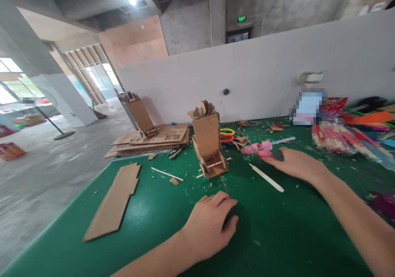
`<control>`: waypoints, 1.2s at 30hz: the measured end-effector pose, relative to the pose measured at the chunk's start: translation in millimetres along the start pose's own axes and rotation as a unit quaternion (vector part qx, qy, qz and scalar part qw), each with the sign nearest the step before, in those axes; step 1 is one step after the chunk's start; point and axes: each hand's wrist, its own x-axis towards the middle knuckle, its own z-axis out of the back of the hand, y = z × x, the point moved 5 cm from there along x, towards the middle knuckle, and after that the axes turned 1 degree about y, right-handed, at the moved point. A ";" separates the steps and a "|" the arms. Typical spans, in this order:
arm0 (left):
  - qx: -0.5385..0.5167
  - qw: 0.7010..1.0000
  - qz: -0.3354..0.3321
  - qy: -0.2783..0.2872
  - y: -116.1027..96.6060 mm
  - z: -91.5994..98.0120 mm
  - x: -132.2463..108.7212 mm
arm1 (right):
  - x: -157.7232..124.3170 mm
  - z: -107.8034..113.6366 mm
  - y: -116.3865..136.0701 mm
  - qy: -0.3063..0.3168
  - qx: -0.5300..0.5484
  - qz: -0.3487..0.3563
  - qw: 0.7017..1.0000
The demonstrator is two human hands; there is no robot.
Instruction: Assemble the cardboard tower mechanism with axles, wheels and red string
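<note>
A small cardboard model (208, 139) with round cardboard discs on top and thin sticks through its base stands upright on the green table. A red string (224, 182) runs down from it to the table in front. My left hand (212, 223) rests by this string, its fingers curved and the thumb apart from the index finger; whether it touches the string I cannot tell. My right hand (293, 164), fingers apart, is at the pink glue gun (257, 148), which lies on its side with a glue stick (284, 140) out of its back. A pale craft knife-like stick (267, 178) lies below.
A notched cardboard piece (114, 203) lies at the left. Behind it, a second cardboard model (141, 114) stands on stacked cardboard sheets (173, 135). Scissors (227, 135) and scraps lie near the white partition (262, 75). Packaged sticks (333, 137) and a phone-like screen (308, 106) are at the right.
</note>
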 end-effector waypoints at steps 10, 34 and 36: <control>-0.032 0.999 0.000 -0.002 1.0 0.1 1.5 | -3.0 -20.9 27.7 0.031 0.243 -0.031 0.969; -0.002 1.000 -0.010 0.004 -1.8 0.7 -1.5 | -21.1 -68.4 123.8 0.084 0.597 -0.133 0.787; -0.003 1.000 -0.011 0.009 -2.3 1.5 -1.6 | -25.2 -68.9 123.1 0.074 0.598 -0.121 0.789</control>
